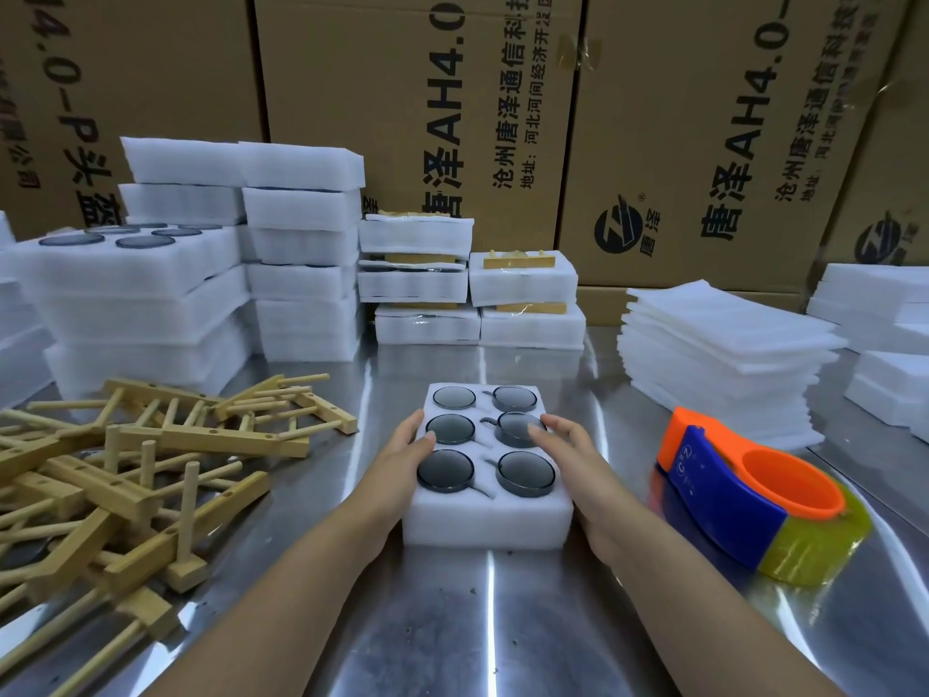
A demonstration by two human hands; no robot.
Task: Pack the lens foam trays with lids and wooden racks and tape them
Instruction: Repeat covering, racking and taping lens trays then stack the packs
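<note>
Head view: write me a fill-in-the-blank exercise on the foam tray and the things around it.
The foam tray between the left hand and the right hand holds ___ dark lenses. The pile of wooden racks lies on the tray's ___ side. The tape dispenser, right of the tray, has a blue and ___ body.
Missing words: six; left; orange.

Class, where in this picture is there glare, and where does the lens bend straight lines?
Head view: bright glare streaks cross the steel table near the foam tray; also head view: cardboard boxes lean outward toward the edges.
</note>
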